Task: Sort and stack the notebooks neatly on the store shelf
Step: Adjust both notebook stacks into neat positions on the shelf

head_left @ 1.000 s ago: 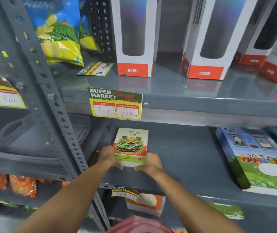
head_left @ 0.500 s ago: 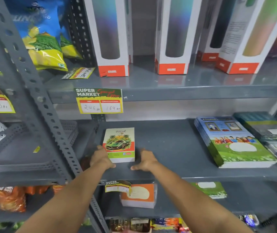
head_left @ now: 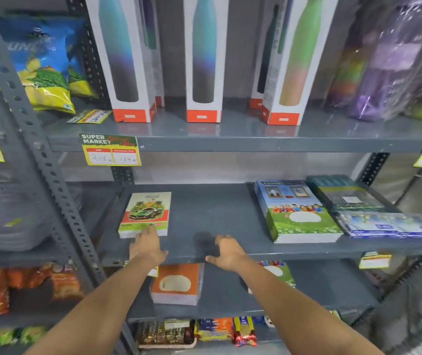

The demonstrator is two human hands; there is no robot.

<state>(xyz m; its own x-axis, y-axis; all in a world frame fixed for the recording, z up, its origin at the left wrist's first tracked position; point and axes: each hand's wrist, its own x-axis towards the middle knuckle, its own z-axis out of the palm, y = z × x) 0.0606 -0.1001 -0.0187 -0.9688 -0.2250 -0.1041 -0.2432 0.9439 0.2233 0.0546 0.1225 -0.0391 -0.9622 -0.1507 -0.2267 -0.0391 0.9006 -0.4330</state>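
A small stack of car-cover notebooks (head_left: 145,215) is located flat at the left end of the grey middle shelf (head_left: 212,213), its near edge partly covered by the left hand (head_left: 148,245). The fingertips of that hand are laid on the stack's front edge, extended and not closed around it. The right hand (head_left: 226,252) is positioned over the shelf's front lip, well apart from the stack, with fingers spread and nothing held. At the right end of the same shelf, a taller stack of green-cover notebooks (head_left: 297,213) is seen, with two further stacks just beside it: a dark-cover stack (head_left: 343,193) behind and a blue-cover stack (head_left: 386,225) in front, whose print is blurred. On the shelf below, an orange-cover stack (head_left: 176,284) is partly hidden by the left forearm, and another green-cover stack (head_left: 279,274) is largely hidden by the right forearm. Three boxed bottles (head_left: 202,57) are counted in the front row of the upper shelf, cut off at the top. One price tag (head_left: 110,150) is fixed to that shelf's edge.
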